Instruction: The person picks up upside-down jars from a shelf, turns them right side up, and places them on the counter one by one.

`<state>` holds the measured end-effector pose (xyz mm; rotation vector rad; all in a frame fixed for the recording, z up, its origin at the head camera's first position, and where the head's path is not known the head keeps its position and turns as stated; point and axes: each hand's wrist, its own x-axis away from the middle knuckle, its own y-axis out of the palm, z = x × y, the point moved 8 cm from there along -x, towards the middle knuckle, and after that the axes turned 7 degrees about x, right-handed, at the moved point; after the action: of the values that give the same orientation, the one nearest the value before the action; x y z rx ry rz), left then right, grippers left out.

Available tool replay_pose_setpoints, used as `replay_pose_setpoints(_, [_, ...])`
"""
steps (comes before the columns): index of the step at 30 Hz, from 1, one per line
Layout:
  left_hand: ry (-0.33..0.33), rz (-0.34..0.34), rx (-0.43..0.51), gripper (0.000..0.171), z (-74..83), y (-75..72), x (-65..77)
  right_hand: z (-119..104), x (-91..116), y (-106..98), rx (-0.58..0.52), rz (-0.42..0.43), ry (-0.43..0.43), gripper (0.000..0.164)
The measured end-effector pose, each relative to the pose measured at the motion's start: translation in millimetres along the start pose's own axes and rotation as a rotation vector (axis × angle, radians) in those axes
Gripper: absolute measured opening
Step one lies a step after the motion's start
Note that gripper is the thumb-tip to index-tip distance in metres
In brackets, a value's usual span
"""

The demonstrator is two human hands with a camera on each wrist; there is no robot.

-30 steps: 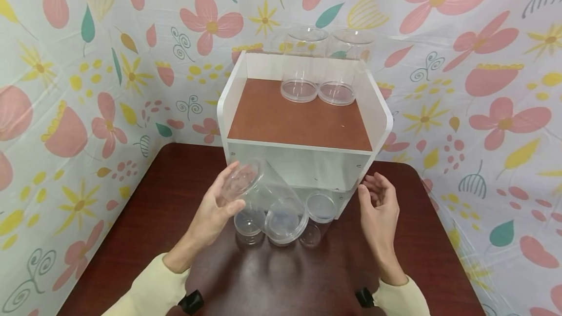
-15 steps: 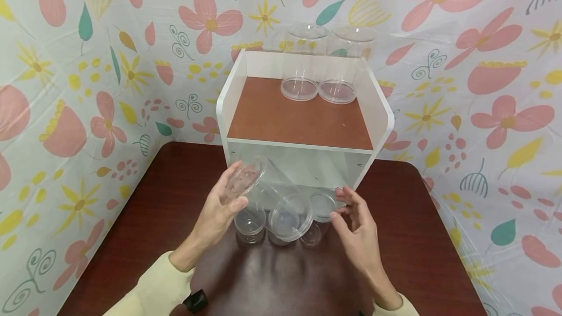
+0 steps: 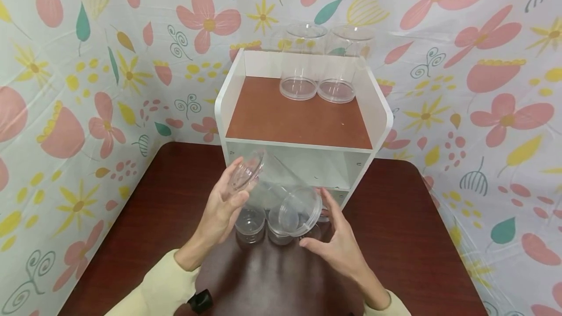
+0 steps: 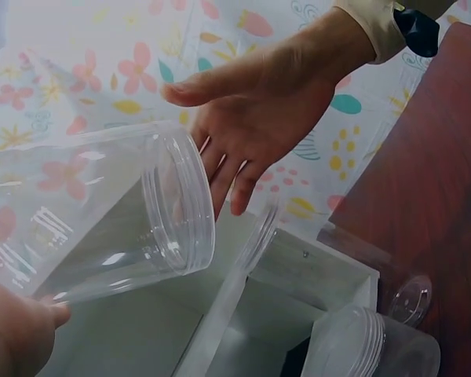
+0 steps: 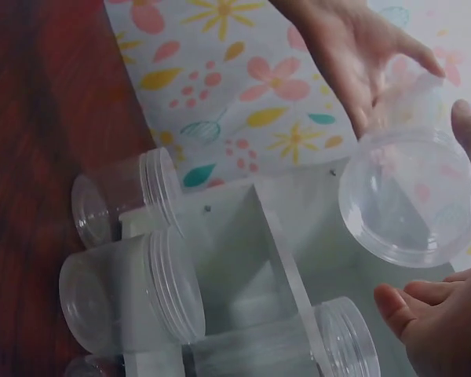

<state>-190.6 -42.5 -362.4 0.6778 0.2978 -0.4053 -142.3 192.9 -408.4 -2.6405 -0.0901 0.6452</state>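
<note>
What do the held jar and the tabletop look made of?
Held jar: probably clear, glossy plastic, perhaps glass; the shelf shows through and highlights streak its wall. Tabletop: wood or wood-look laminate, reddish-brown, fairly glossy, with faint grain.

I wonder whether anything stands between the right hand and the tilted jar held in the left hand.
Nothing visible does: the right hand is right beside one end of the tilted jar, and the lower jars stand outside that gap.

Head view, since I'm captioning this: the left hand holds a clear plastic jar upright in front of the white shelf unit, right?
Not upright: the head view shows the clear plastic jar tilted in the left hand, in front of the white shelf unit.
</note>
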Motion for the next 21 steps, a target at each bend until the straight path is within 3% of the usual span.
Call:
replay_pose_setpoints(3, [0.001,-0.006,0.008,0.096,-0.7,1.7,-1.1,3.5,0.4,3.4,0.034,-0.027,0.078,0.122])
replay_pose_setpoints(6, [0.001,-0.011,0.009,0.097,-2.0,3.0,-1.8,4.1,-0.8,5.2,0.071,-0.040,0.102,0.127])
replay_pose_setpoints(21, [-0.015,0.019,0.044,0.097,-12.5,5.6,2.5,1.7,-3.6,7.7,-0.003,-0.025,0.054,0.124])
